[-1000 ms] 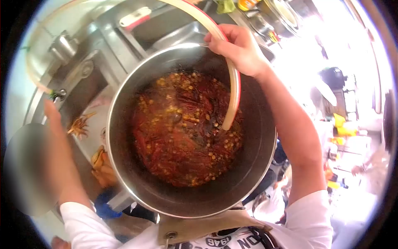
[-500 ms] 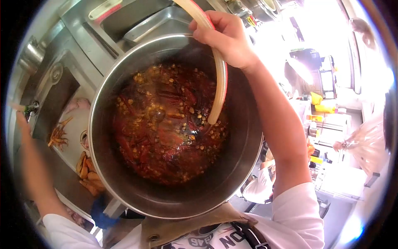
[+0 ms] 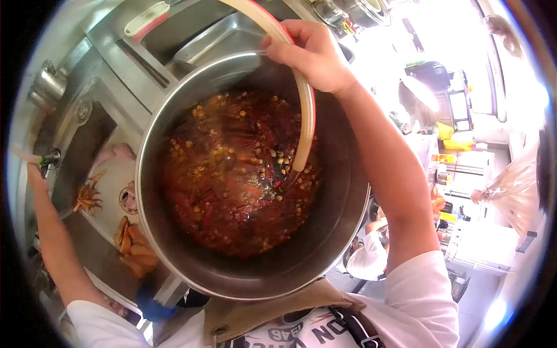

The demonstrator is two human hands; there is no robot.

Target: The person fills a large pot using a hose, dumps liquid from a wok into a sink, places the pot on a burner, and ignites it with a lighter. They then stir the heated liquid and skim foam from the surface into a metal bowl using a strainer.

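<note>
Right hand: grip closed around the clear red-striped hose, just above the far rim of the big metal pot. Hose crosses that rim and hangs down inside, right of pot centre; outlet is at or just over the surface, can't tell if touching. Pot holds a dark red mix of chillies and yellowish bits in liquid, level well below the rim.

Left hand: out at the far left, right by the tap at the sink's left edge. Grip state can't be told, fingers too small there.

Steel counter runs behind and left of the pot. In the left sink: chicken feet left of the pot, yellowish poultry pieces next to its near-left rim. Metal mug at the counter's left edge.
</note>
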